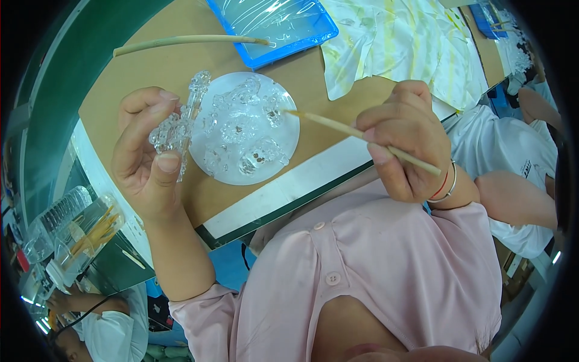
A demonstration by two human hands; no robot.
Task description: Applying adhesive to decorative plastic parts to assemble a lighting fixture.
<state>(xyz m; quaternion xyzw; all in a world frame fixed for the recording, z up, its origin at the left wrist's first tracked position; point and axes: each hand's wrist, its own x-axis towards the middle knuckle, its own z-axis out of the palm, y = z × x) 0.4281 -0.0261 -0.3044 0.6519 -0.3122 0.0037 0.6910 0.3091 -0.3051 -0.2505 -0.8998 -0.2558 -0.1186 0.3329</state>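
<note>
My left hand [148,139] grips a clear, ornate plastic piece [175,130] between thumb and fingers, raised beside the left edge of a white round plate [292,145]. Several similar see-through pieces [238,123] lie on that plate. Pinched in my right hand [410,139] is a thin pale wooden stick [335,124]. It slants up to the left, and its darker tip appears over the plate's right side. From this view I cannot tell whether the tip touches a piece there.
A blue tray [294,49] with clear film sits beyond the plate, and a long bamboo-like stick [190,41] reaches over its edge. Yellow-patterned white cloth [392,48] lies at far right. Clear containers [90,232] with wooden sticks stand left. Other people [506,157] sit nearby.
</note>
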